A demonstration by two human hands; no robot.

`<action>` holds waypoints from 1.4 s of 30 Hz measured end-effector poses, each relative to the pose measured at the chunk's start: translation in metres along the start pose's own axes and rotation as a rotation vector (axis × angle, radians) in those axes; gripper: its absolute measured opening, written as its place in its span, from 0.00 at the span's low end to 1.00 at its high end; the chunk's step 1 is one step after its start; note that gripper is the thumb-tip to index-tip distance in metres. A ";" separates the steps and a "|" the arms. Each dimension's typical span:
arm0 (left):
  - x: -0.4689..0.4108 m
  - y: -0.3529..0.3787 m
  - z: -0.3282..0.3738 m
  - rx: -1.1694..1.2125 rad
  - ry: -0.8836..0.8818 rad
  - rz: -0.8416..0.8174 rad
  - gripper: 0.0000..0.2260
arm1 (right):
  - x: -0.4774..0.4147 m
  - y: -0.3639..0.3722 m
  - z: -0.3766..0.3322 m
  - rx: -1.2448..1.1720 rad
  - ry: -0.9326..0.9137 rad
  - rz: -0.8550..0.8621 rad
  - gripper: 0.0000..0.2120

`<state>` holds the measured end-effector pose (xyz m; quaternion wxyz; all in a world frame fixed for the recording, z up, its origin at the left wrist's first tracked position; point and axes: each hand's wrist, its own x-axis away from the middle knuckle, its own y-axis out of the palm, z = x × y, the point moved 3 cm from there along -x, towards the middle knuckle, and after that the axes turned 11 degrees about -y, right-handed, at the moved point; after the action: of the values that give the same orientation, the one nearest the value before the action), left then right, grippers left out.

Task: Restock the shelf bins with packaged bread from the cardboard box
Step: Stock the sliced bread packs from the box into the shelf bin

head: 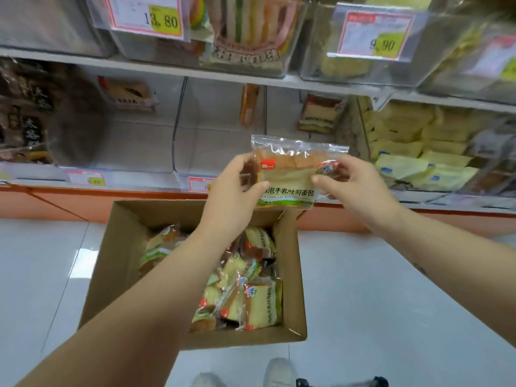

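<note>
The person is holding one bread package up between both hands, its printed face turned toward the camera and its crimped, sealed edge pointing upward. The left hand is gripping the package's left edge, with the thumb lying across the front and the fingers curling behind. The right hand is pinching the right edge, with the thumb pressing on the front near a small red-and-blue sticker and the other fingers wrapping round the back. So the package is sitting just beyond both palms, spanning the gap between them.

It is hanging over the far rim of the open cardboard box, which is standing on the pale tiled floor against the orange base of the shelving. More packaged loaves of the same kind are lying jumbled inside the box, mostly toward its right side.

Behind the held package, a clear bin on the lower shelf is showing mostly bare walls. Yellow packets are filling the bin to the right, and dark packets are filling the one at far left. Price tags are hanging from the upper shelf's bins. The toes of two shoes are showing at the bottom edge.
</note>
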<state>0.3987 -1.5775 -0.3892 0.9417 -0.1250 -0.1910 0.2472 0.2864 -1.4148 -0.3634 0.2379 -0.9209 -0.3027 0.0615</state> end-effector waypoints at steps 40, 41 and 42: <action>-0.203 0.078 -0.036 -0.540 0.551 0.237 0.17 | -0.202 0.023 0.202 0.700 -0.041 -0.293 0.34; -0.203 0.078 -0.036 -0.541 0.552 0.239 0.17 | -0.205 0.022 0.204 0.713 -0.033 -0.305 0.38; -0.203 0.078 -0.037 -0.543 0.551 0.241 0.16 | -0.208 0.021 0.205 0.699 -0.025 -0.297 0.40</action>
<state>0.2181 -1.6205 -0.5085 0.8546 -0.4523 0.0262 0.2537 0.0761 -1.4693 -0.5603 0.5403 -0.7293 -0.3968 0.1372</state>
